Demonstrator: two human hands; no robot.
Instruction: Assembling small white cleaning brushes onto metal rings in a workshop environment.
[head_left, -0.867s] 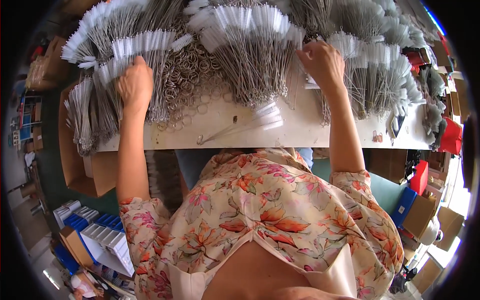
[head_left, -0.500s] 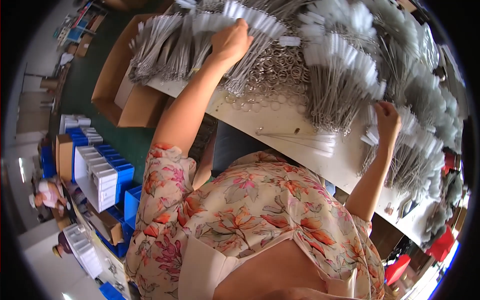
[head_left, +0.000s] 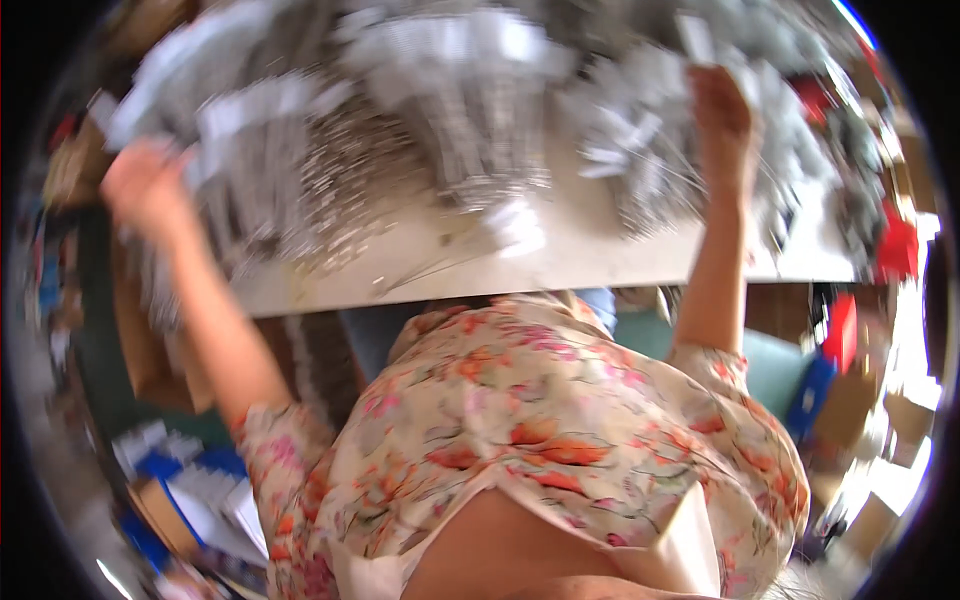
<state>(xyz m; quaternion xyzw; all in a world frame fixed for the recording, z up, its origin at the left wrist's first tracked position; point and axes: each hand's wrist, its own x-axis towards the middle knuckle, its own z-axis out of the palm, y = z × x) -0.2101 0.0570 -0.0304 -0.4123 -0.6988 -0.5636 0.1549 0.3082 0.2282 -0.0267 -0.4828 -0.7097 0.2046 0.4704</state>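
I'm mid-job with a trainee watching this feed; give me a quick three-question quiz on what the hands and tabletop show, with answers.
1. Multiple choice: what lies between the brushes on the left and the middle bundle of brushes?
A) A blue crate
B) Loose metal rings
C) A red bag
2. True or false: the left hand and the right hand are on opposite sides of the metal rings.
3. Short answer: does this view settle whether the left hand holds something? Why?

Key:
1. B
2. True
3. No; motion blur hides its fingers and anything they might hold.
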